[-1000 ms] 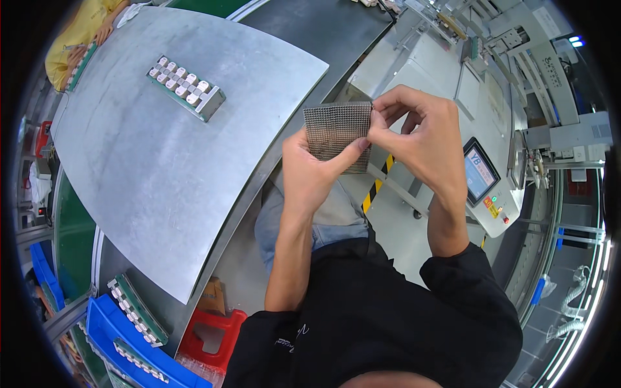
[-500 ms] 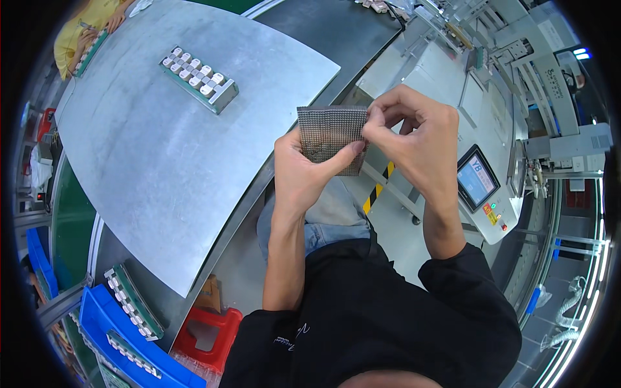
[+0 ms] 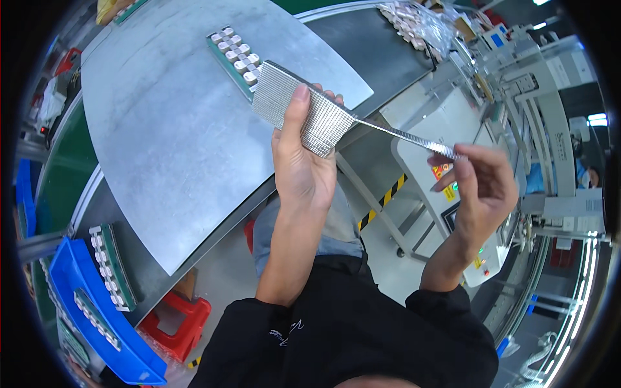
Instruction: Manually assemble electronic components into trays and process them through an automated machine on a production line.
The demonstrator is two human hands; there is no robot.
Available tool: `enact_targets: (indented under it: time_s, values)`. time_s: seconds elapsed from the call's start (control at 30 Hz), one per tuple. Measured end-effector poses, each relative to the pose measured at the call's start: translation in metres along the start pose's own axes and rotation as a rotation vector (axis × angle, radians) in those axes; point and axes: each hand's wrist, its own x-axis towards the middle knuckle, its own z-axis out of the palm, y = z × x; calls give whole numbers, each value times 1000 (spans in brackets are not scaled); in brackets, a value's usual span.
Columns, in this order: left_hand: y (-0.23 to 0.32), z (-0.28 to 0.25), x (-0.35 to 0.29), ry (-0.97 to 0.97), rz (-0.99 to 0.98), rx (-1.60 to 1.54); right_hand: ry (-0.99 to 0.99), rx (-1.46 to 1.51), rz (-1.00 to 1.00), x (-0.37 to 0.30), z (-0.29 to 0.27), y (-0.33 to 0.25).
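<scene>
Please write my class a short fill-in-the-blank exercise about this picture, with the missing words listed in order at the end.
1. The person's ____ hand grips the gridded slab.
2. The person's ____ hand is at the outer end of the thin strip.
3. The bin at the lower left is coloured ____.
4. The person's shirt is coloured ____.

Missing words: left; right; blue; black.

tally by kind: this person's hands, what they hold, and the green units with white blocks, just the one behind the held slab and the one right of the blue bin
Hands: 2 (left hand, right hand)
Silver gridded slab: 1
Thin silver strip, maybe joined to the slab: 1
Green units with white blocks: 2
Total: 6
</scene>
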Motion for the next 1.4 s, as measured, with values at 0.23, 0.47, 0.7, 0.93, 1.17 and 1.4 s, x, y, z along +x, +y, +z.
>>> enact_targets:
  time_s: [0.23,0.47,0.7,0.93,1.17,1.4]
  values:
    - [13,7,0,-5,17,-23,-130,-153,-351,-1,1,18]
    - [16,6,-3,19,-3,5,-178,-316,-514,-3,7,14]
    - [16,1,0,3,-54,16,-167,-434,-639,-6,9,10]
    - [11,-3,1,-10,-143,62,-92,-569,-672,7,-5,-3]
    - [-3,7,-11,89,-176,-154,-166,-589,-733,17,-8,-21]
    - [1,11,-14,94,-143,-195,-187,-656,-758,17,-9,-24]
